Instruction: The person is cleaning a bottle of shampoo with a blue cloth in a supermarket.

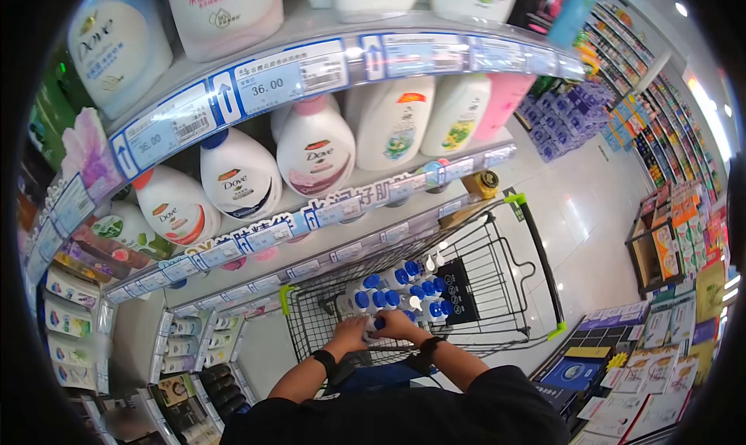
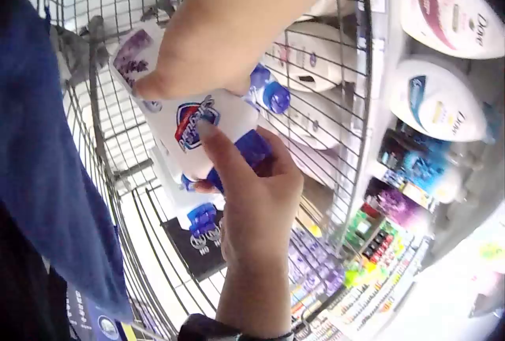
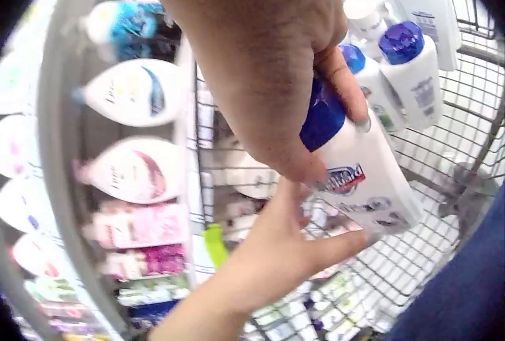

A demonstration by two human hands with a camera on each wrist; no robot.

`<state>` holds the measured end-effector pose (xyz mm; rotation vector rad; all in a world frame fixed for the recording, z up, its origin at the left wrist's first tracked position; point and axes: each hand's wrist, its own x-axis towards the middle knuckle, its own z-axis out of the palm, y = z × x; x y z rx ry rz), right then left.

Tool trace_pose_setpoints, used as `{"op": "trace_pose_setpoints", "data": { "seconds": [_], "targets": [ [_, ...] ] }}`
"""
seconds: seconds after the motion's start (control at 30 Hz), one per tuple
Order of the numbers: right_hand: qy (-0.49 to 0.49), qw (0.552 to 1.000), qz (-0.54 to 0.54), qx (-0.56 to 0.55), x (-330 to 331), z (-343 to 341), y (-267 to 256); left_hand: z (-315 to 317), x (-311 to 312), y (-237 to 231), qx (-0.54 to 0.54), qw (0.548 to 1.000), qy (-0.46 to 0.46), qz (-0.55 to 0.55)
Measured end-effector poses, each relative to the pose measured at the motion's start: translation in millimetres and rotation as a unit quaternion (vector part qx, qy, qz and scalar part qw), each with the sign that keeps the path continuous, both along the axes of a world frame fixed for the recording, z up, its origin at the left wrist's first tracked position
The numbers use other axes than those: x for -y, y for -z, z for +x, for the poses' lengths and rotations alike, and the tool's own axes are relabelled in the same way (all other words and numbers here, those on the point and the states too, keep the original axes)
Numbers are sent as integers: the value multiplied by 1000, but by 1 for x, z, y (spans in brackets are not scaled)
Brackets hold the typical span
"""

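Observation:
A white bottle with a blue cap and a shield logo lies between the two hands, low over the cart. The left hand holds its base end, thumb on the front. Fingers of the right hand curl round the cap end. Several more white bottles with blue caps stand grouped in the cart just beyond the hands in the head view.
The wire shopping cart has green corner pieces. Left and ahead, a shelf carries Dove bottles above price labels. Boxed goods are stacked at the right; purple packs stand farther down the aisle.

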<state>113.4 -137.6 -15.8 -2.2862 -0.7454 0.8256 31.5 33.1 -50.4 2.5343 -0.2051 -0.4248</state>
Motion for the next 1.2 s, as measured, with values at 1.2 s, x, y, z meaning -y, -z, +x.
{"op": "trace_pose_setpoints", "data": {
  "seconds": [1.2],
  "targets": [
    [-112, 791, 405, -445, -6, -310, -251, -318, 19, -344, 153, 621, -255, -725]
  ]
}}
